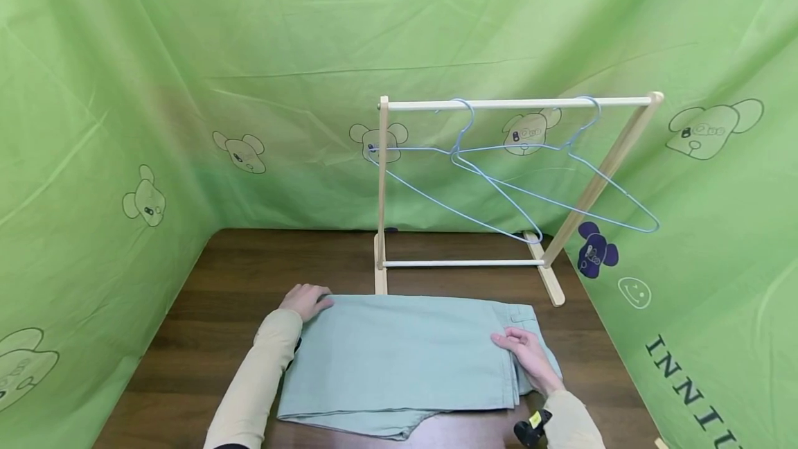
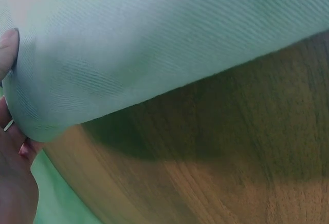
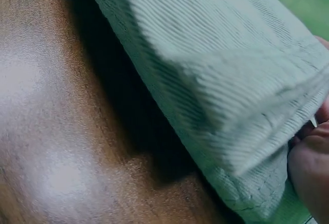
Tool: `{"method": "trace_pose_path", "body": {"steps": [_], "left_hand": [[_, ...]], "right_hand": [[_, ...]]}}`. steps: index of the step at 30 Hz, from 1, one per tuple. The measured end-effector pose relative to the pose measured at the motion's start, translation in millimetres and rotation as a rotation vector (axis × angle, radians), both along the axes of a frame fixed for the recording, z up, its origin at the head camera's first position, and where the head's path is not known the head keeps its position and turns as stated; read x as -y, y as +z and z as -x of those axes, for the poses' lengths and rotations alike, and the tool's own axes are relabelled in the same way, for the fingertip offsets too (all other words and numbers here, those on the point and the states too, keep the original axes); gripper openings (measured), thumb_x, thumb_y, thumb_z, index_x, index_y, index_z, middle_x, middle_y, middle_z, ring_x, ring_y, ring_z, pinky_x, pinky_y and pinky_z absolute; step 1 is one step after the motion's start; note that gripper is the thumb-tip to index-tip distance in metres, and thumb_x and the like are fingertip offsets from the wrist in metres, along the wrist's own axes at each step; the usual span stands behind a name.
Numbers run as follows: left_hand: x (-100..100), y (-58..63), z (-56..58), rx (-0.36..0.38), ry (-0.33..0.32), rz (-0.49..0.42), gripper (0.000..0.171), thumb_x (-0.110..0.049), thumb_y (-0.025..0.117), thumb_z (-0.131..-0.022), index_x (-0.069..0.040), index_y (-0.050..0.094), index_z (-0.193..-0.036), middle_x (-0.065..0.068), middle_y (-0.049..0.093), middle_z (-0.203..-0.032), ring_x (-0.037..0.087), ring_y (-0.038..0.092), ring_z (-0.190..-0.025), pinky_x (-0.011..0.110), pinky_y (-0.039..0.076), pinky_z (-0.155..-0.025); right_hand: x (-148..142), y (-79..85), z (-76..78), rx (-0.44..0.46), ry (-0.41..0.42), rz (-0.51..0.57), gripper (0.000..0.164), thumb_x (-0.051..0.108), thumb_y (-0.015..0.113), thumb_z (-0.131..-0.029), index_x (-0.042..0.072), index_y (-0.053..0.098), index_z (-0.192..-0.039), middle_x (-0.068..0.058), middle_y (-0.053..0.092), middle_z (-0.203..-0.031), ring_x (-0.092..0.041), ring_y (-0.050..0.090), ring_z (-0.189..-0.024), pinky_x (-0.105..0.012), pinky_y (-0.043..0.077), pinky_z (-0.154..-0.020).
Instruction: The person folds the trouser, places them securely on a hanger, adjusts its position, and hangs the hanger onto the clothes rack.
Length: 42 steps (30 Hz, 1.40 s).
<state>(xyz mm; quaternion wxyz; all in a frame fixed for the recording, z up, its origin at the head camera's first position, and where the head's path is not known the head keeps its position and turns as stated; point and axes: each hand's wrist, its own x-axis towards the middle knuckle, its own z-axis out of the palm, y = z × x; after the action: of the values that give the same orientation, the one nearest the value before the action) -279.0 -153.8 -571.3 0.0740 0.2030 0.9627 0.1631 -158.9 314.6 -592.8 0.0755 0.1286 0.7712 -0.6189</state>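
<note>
Pale blue-green ribbed-cloth folded garment on dark-brown wooden table: probably light, soft, limp. Left hand, fingers pinching far-left corner; right hand, fingers pinching right-end layers. Likely best holds: corners, stacked edges.

Left grip, right grip cropped in wrist views, folds inside cloth seemingly hidden

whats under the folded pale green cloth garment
The dark brown wooden table lies under the folded pale green cloth garment; shadowed wood shows along the garment's edge in the left wrist view. Anything else beneath its middle is covered and cannot be seen.
</note>
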Motion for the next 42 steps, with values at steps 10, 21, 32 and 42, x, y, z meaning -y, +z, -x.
{"method": "trace_pose_path", "body": {"steps": [10,21,32,42], "left_hand": [[-2.7,-3.8,3.1,-0.033,-0.050,0.009,0.024,-0.022,0.062,-0.099,-0.009,0.072,-0.116,0.012,0.075,-0.115,0.033,0.069,-0.110,0.055,0.046,-0.102],[-4.9,-5.1,-0.1,-0.044,-0.057,0.017,0.023,-0.019,0.064,-0.098,-0.007,0.071,-0.116,0.015,0.072,-0.109,0.037,0.067,-0.106,0.056,0.047,-0.098],[-10.2,-6.0,-0.9,-0.031,-0.064,0.030,0.024,-0.018,0.063,-0.098,-0.008,0.070,-0.120,0.013,0.072,-0.111,0.035,0.067,-0.108,0.055,0.047,-0.099],[-7.5,-3.1,-1.2,-0.004,-0.039,0.018,0.025,-0.018,0.062,-0.099,-0.009,0.069,-0.121,0.013,0.072,-0.116,0.034,0.067,-0.113,0.057,0.045,-0.102]], "right_hand": [[0.8,-1.9,-1.4,-0.063,-0.124,0.014,0.017,0.011,0.065,-0.095,0.007,0.064,-0.078,0.010,0.056,-0.066,-0.006,0.052,-0.066,-0.023,0.044,-0.064],[7.6,13.7,39.4,-0.002,0.057,-0.568,0.045,0.040,0.058,-0.097,-0.001,0.061,-0.080,-0.008,0.055,-0.068,-0.021,0.051,-0.069,-0.029,0.040,-0.064],[10.2,11.9,54.6,-0.018,-0.006,-0.468,0.034,0.016,0.051,-0.100,-0.016,0.055,-0.112,-0.036,0.062,-0.109,-0.044,0.061,-0.103,-0.033,0.046,-0.079],[10.6,9.7,48.4,0.019,0.001,-0.428,0.039,0.021,0.051,-0.103,-0.016,0.055,-0.115,-0.033,0.063,-0.102,-0.044,0.061,-0.099,-0.042,0.050,-0.086]]}}
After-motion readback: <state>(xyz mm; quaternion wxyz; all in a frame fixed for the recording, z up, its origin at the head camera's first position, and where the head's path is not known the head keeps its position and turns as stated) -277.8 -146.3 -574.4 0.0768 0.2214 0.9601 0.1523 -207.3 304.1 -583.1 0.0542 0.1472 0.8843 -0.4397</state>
